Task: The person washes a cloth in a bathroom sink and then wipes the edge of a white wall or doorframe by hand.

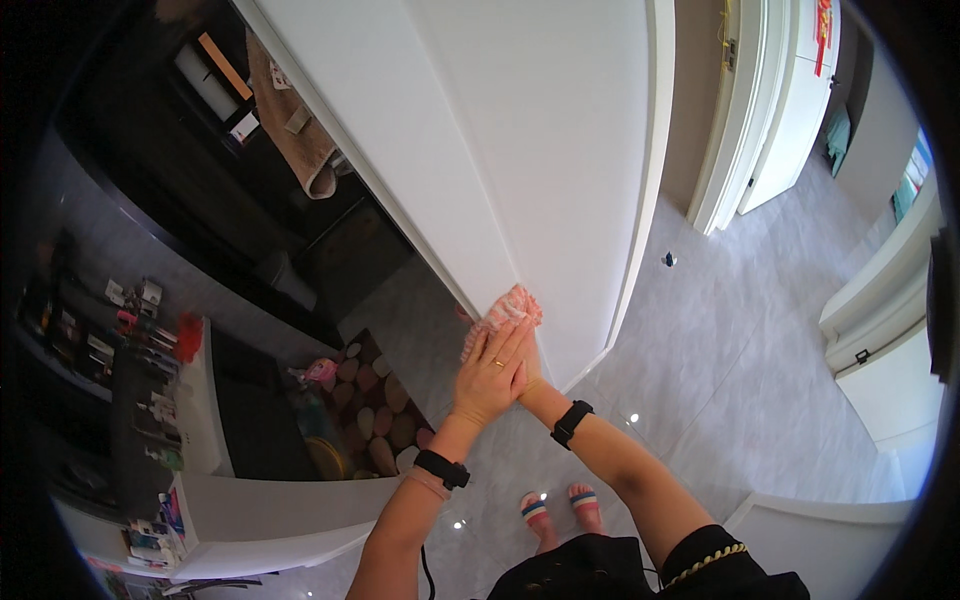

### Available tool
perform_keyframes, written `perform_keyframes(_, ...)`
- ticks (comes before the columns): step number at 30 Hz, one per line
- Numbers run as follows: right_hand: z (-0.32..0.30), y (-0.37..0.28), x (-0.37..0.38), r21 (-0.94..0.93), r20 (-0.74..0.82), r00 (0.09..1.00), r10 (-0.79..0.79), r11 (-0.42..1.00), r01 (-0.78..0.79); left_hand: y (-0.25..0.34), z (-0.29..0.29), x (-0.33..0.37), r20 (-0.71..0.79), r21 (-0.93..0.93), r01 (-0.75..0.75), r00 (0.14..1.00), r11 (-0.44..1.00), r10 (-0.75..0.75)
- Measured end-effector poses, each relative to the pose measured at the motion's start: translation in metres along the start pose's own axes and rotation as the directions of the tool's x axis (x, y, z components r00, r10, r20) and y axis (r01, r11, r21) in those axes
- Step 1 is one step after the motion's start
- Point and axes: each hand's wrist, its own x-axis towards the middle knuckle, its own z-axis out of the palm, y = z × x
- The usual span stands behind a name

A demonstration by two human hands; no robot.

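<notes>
A pink-and-white cloth (515, 303) is bunched against the lower part of a tall white door panel (560, 160), at its left edge. My left hand (488, 380), a ring on one finger, rests on top of the cloth with its fingers close together and overlaps my right hand. Partly covered by it, my right hand (532, 375) also holds the cloth to the panel; most of its fingers are hidden. Each wrist wears a black band.
Left of the panel, a dark doorway shows a pebble-patterned mat (375, 400) and a brown towel (300, 130). A white counter (205, 410) with bottles stands at far left. Grey tiled floor (700, 330) extends right, toward an open white door (790, 130). My sandalled feet are below.
</notes>
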Motion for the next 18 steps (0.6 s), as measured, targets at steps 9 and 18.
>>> perform_keyframes(9,-0.028,-0.002,0.006,-0.007,-0.020,1.000,0.023,1.000,-0.023,0.007,-0.033,0.026,-0.070,-0.030,-0.006,0.998,1.000,0.004)
perform_keyframes(18,-0.069,0.002,0.030,0.006,-0.106,0.994,0.017,1.000,-0.016,0.012,-0.066,0.054,-0.150,0.066,-0.017,0.988,0.998,0.027)
